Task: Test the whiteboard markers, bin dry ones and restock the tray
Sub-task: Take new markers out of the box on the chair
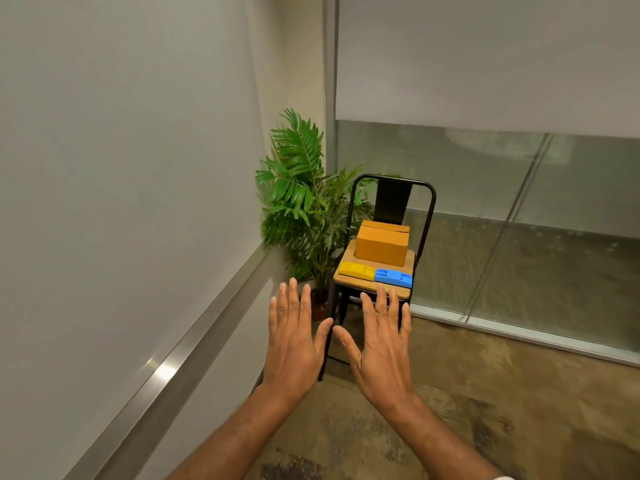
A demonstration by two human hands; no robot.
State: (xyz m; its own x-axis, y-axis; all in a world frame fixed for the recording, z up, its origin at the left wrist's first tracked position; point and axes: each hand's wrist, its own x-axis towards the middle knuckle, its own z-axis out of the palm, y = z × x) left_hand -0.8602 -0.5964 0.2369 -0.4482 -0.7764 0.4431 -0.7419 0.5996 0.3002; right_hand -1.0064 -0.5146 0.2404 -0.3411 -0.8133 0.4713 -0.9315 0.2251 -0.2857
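Note:
My left hand (294, 336) and my right hand (382, 344) are held out side by side, backs up, fingers straight and spread, holding nothing. Beyond them stands a black metal chair with a wooden seat (360, 285). On the seat sit a closed cardboard box (381, 247), a yellow plastic holder (356, 270) and a blue plastic holder (393, 276) side by side at the front edge. A large whiteboard (121, 168) covers the wall on the left, with a long metal tray (194, 344) along its bottom edge. No markers are visible.
A potted palm (304, 209) stands in the corner between the whiteboard and the chair. A glass wall (519, 220) with a lowered blind runs along the right. The floor (485, 393) is worn brown concrete with open room on the right.

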